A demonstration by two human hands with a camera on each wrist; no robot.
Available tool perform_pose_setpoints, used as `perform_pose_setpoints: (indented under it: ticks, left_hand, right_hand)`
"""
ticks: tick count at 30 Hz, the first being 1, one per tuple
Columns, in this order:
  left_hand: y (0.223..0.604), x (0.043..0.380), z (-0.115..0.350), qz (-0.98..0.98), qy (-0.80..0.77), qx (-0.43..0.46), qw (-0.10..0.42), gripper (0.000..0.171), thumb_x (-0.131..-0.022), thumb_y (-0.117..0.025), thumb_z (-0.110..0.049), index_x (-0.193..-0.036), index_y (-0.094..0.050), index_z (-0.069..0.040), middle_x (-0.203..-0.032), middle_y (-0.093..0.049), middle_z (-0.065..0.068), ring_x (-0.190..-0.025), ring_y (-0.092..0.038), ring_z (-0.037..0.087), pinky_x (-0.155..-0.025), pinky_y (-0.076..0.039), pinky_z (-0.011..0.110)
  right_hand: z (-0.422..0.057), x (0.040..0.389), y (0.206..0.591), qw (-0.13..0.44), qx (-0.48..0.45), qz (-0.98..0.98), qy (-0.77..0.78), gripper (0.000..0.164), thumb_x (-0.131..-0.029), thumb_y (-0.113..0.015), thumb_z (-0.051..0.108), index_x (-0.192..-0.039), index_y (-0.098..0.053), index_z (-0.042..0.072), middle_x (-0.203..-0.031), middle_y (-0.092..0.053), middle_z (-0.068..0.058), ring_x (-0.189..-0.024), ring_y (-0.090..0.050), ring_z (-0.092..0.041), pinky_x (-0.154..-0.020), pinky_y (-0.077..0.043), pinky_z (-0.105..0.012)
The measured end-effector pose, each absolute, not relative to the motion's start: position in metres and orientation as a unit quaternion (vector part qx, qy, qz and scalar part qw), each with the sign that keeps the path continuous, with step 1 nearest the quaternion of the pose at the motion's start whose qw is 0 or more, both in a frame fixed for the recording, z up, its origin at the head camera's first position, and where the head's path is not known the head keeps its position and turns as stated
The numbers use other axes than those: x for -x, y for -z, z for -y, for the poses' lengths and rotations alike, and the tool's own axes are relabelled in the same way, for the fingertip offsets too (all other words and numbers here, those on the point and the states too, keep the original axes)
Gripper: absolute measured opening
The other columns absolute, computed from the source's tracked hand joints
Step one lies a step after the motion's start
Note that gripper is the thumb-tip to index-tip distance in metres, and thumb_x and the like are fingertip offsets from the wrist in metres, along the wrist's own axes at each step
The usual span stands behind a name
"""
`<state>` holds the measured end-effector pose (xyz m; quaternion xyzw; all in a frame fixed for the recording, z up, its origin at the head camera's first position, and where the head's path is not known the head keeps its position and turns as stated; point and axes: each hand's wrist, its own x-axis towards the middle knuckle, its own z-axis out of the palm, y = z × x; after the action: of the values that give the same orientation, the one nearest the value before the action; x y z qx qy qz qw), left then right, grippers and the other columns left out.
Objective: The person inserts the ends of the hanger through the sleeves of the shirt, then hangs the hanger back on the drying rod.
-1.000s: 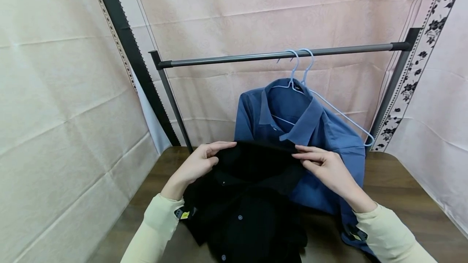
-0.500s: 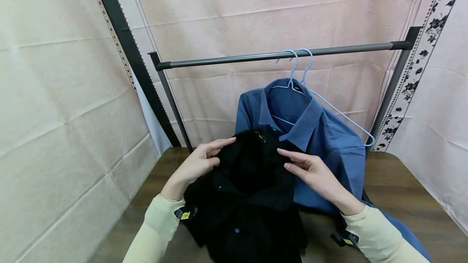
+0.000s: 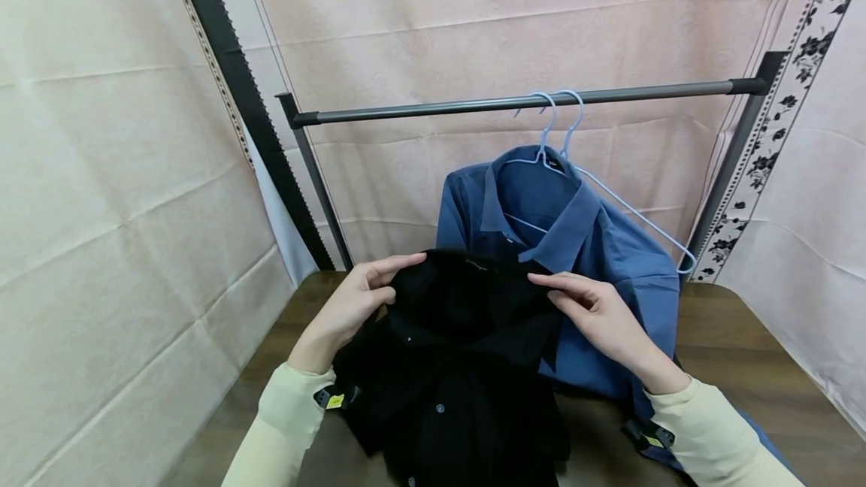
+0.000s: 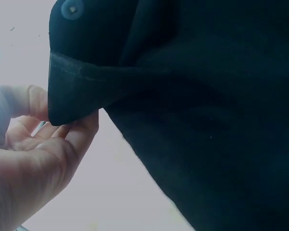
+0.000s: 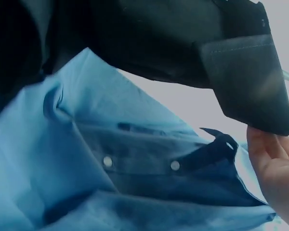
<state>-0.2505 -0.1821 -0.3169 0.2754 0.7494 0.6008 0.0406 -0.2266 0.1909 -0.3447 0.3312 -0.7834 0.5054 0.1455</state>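
Observation:
A black button-up shirt [image 3: 467, 389] is held up by its collar above the table, its front with small buttons towards me. My left hand [image 3: 352, 307] pinches the left side of the collar between thumb and fingers; in the left wrist view a collar corner [image 4: 74, 96] hangs between thumb and fingers of that hand [image 4: 43, 149]. At the other side of the collar, my right hand [image 3: 602, 318] pinches the cloth, and the right wrist view has the collar's other corner [image 5: 250, 86] in its fingers [image 5: 269, 149]. The neck opening gapes between both hands.
Behind the black shirt a blue shirt [image 3: 629, 284] hangs on a light blue hanger [image 3: 543, 141]. A second such hanger [image 3: 636, 213], hooked beside it, sticks out to the right. Both hang from a dark metal rail [image 3: 419, 109] over a wooden table [image 3: 737, 344].
My right hand moved inward to the left with the collar, then back out to the right. My left hand shifted slightly left. The collar is spread wider than half a second ago.

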Motion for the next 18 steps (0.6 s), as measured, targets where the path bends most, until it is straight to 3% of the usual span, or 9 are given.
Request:
perform_pose_setpoints:
  ticks: [2, 4, 7, 13, 15, 18]
  left_hand:
    - [0.317, 0.249, 0.182, -0.757, -0.591, -0.277, 0.039, 0.067, -0.087, -0.044, 0.014, -0.144, -0.058, -0.018, -0.111, -0.069, -0.003, -0.049, -0.027, 0.014, -0.049, -0.033, 0.024]
    - [0.317, 0.248, 0.182, -0.759, -0.582, -0.287, 0.042, 0.067, -0.088, -0.044, 0.015, -0.146, -0.056, -0.017, -0.14, -0.058, -0.002, -0.049, -0.026, 0.015, -0.049, -0.031, 0.025]
    - [0.317, 0.245, 0.183, -0.761, -0.57, -0.306, 0.05, 0.066, -0.089, -0.042, 0.016, -0.147, -0.054, -0.014, -0.148, -0.051, 0.005, -0.047, -0.023, 0.015, -0.048, -0.029, 0.024]
    - [0.318, 0.24, 0.186, -0.769, -0.549, -0.322, 0.056, 0.069, -0.088, -0.038, 0.017, -0.148, -0.052, -0.013, -0.154, -0.044, 0.003, -0.054, -0.028, 0.015, -0.049, -0.029, 0.023]
    - [0.318, 0.24, 0.187, -0.769, -0.548, -0.325, 0.057, 0.07, -0.088, -0.038, 0.017, -0.149, -0.052, -0.014, -0.154, -0.044, 0.002, -0.059, -0.034, 0.014, -0.049, -0.029, 0.022]
    - [0.32, 0.242, 0.186, -0.762, -0.55, -0.337, 0.056, 0.069, -0.088, -0.038, 0.018, -0.149, -0.051, -0.012, -0.155, -0.043, 0.006, -0.054, -0.031, 0.011, -0.048, -0.028, 0.022]
  right_hand:
    - [-0.194, 0.226, 0.344, 0.157, -0.329, 0.795, -0.485, 0.035, -0.103, -0.056, 0.001, -0.131, -0.069, 0.016, -0.116, -0.066, -0.002, -0.057, -0.041, -0.009, -0.055, -0.04, -0.028]
    - [-0.197, 0.226, 0.343, 0.164, -0.328, 0.8, -0.476, 0.035, -0.102, -0.056, -0.002, -0.128, -0.07, 0.016, -0.118, -0.067, -0.003, -0.051, -0.04, -0.009, -0.051, -0.039, -0.029]
    - [-0.199, 0.225, 0.343, 0.175, -0.33, 0.802, -0.467, 0.037, -0.099, -0.056, -0.007, -0.125, -0.072, 0.014, -0.119, -0.068, -0.005, -0.045, -0.034, -0.005, -0.045, -0.036, -0.027]
    - [-0.202, 0.225, 0.346, 0.174, -0.329, 0.814, -0.447, 0.04, -0.098, -0.057, -0.009, -0.123, -0.074, 0.017, -0.123, -0.069, -0.004, -0.056, -0.043, -0.003, -0.044, -0.036, -0.026]
    - [-0.203, 0.224, 0.347, 0.172, -0.329, 0.817, -0.442, 0.04, -0.098, -0.057, -0.009, -0.124, -0.073, 0.017, -0.123, -0.069, -0.004, -0.056, -0.042, -0.003, -0.045, -0.037, -0.026]
    - [-0.205, 0.224, 0.347, 0.174, -0.331, 0.821, -0.431, 0.039, -0.098, -0.058, -0.006, -0.125, -0.073, 0.017, -0.124, -0.069, -0.003, -0.071, -0.055, 0.0, -0.056, -0.043, -0.02]
